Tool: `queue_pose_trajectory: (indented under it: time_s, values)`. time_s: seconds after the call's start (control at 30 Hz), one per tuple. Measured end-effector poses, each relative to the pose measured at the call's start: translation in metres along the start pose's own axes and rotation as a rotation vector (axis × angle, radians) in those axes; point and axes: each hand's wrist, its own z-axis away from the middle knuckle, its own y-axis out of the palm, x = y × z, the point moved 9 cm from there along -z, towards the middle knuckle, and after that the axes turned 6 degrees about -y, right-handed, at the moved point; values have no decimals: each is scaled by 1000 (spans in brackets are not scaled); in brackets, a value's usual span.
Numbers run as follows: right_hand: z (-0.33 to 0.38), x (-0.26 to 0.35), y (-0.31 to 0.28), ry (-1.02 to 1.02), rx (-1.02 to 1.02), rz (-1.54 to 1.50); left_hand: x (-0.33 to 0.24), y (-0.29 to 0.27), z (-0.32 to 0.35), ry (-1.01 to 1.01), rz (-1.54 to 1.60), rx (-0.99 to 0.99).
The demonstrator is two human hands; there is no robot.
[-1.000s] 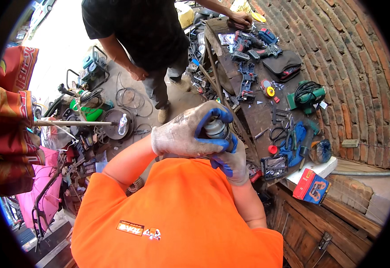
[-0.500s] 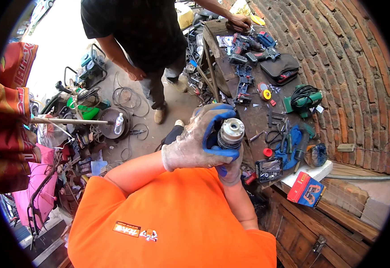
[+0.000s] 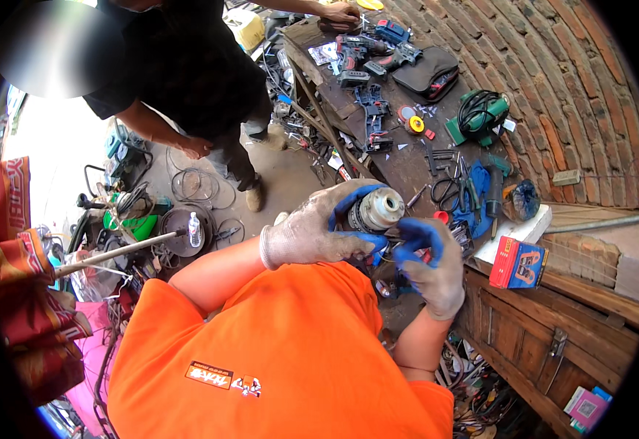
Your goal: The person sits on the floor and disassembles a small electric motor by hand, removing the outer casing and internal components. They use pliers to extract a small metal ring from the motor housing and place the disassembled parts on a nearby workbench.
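Observation:
My left hand (image 3: 319,228), in a dirty grey and blue work glove, is wrapped round a cylindrical metal part (image 3: 379,208). The part has a silvery end with a hole in its centre and a dark ribbed ring below. I hold it tilted in front of my chest, silvery end up and to the right. My right hand (image 3: 436,271), gloved alike, is just to the right of the part, its fingers bent and apart. I see nothing in it. Whether its fingertips touch the part is hard to tell.
A dark workbench (image 3: 400,172) carries cordless drills (image 3: 360,55), an open tool housing (image 3: 374,110), a green corded tool (image 3: 480,117), scissors (image 3: 445,192) and a black case (image 3: 427,73). A red box (image 3: 517,263) sits near its corner. Another person (image 3: 188,80) stands ahead, one hand on the bench.
My right hand has come out from below the metal part to its right side. The part has tipped toward the right in my left hand. The view has shifted rightward.

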Motion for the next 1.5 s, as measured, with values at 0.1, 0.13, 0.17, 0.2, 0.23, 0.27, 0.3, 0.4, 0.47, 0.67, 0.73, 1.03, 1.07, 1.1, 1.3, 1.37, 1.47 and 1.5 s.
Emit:
queue_pose_trajectory:
  time_s: [0.1, 0.13, 0.17, 0.2, 0.23, 0.27, 0.3, 0.4, 0.47, 0.67, 0.73, 1.03, 1.07, 1.1, 1.3, 1.37, 1.47, 1.5]
  values:
    - [1, 61, -8, -342, -95, -82, -8, -7, -5, 40, -186, 99]
    - [-3, 76, -2, -399, -61, 74, -12, -7, -5, 108, -241, 137]
    - [-9, 91, 7, -449, -13, 235, -17, -9, -4, 181, -286, 167]
    - [-13, 97, 17, -495, 34, 330, -22, -9, -2, 255, -337, 198]
    - [-16, 103, 26, -544, 75, 421, -21, -10, -2, 244, -384, 235]
    - [-16, 100, 30, -504, 87, 420, -20, -12, -1, 226, -394, 256]
    - [-14, 96, 34, -462, 99, 419, -17, -14, 0, 209, -404, 277]
    - [-9, 92, 43, -397, 56, 417, -18, -20, 1, 239, -470, 276]
    - [-7, 95, 48, -385, -3, 421, -17, -23, 1, 263, -521, 251]
    - [4, 90, 59, -221, -34, 424, -14, -24, -2, 215, -562, 317]
    - [8, 88, 59, -196, -79, 458, -14, -23, -2, 164, -555, 364]
    - [20, 90, 63, -128, -141, 584, -15, -21, -2, 163, -704, 389]
    - [21, 89, 62, -113, -134, 595, -16, -21, -1, 171, -700, 387]
    - [21, 92, 63, -153, -125, 607, -18, -21, 0, 180, -696, 385]
    - [20, 100, 63, -276, -131, 605, -31, -21, 1, 236, -727, 362]
    - [21, 97, 62, -275, -165, 573, -34, -22, 2, 258, -754, 355]
    - [18, 97, 61, -265, -210, 467, -39, -23, 3, 307, -762, 338]
    - [18, 98, 60, -272, -224, 485, -41, -24, 4, 326, -747, 332]
